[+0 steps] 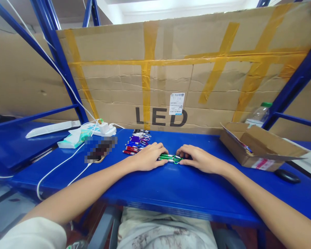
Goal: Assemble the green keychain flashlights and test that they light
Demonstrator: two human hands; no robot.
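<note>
Green metallic pieces with carabiner clips [170, 158] lie side by side on the blue table [171, 188], between my hands. My left hand [149, 157] is closed round their left end, thumb in front and fingers behind. At the clip end, my right hand [195, 159] pinches with its thumb and curled fingers. Left of them, beyond my left hand, is a row of similar clipped pieces [137, 141] in black, silver, purple, blue and red.
An open cardboard box [259, 152] and a black mouse [287, 175] sit at the right. At the left are a blurred-out phone [101, 149], white cables, a power strip [107, 130] and a tissue pack [72, 139]. A large cardboard panel [114, 83] stands behind.
</note>
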